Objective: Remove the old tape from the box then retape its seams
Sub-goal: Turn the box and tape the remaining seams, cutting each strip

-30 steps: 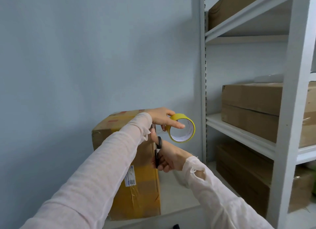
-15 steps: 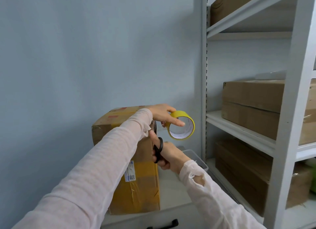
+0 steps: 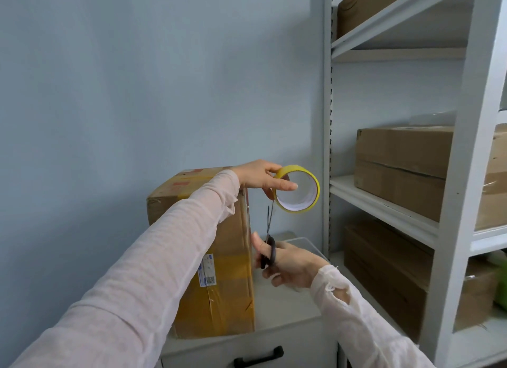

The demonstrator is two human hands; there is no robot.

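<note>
- The left sleeve [image 3: 164, 244] lies right across the box [image 3: 227, 299], so a big chunk of its top and near face is hidden. A label [image 3: 207, 270] peeks out under the arm, but the print's too small to read.
- The box stands on the white surface [image 3: 282, 304] by the wall, long axis straight up and down. Yellowish tape bands wrap its lower half.
- The left hand [image 3: 256, 175] is up at the box's top right corner, its grip pinching the yellow tape roll [image 3: 295, 169] by the rim. The roll is on edge, with its hole facing the camera.
- Can't tell if a strip runs from the roll to the box, it's too thin to make out.
- The scissors [image 3: 271, 252] point straight up at the roll, blades looking nearly together.
- The right hand [image 3: 295, 269] sits low beside the box's right edge, its grip curled round the black handles.
- A clear container [image 3: 310, 244] behind that hand is mostly hidden.
- There's a drawer handle [image 3: 258, 357] at the bottom edge.
- On the far right, a white rack [image 3: 461, 175] holds cardboard cartons [image 3: 397, 161] and is cut off by the frame.
</note>
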